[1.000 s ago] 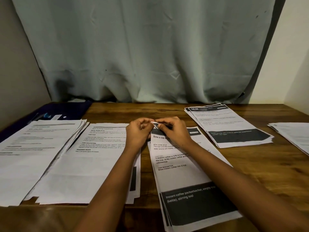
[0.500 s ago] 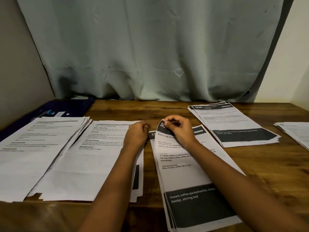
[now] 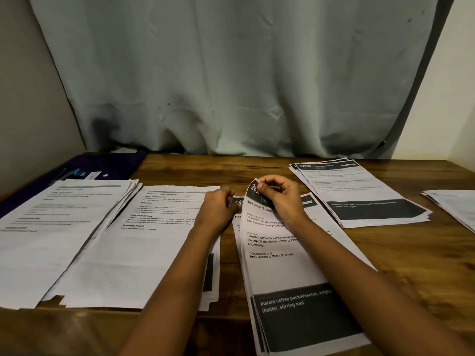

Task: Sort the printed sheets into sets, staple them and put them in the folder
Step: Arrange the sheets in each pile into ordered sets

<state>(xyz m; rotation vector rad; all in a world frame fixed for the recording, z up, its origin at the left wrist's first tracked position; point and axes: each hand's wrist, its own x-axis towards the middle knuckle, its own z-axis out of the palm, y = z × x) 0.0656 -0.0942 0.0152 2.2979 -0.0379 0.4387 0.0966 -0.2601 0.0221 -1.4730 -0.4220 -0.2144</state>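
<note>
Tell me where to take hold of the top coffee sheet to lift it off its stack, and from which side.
Grip the top coffee sheet at its far left corner, coming from above at the far end. That corner is curled up off the stack, where the right hand pinches it. The rest lies flat on the sheets below, offering no raised edge.

At the centre of the frame, the right hand (image 3: 280, 199) has peeled the top sheet's (image 3: 277, 265) upper-left corner up into a curl, while the left hand (image 3: 218, 209) has released it and drawn leftward, baring the sheet beneath (image 3: 237, 201).
</note>
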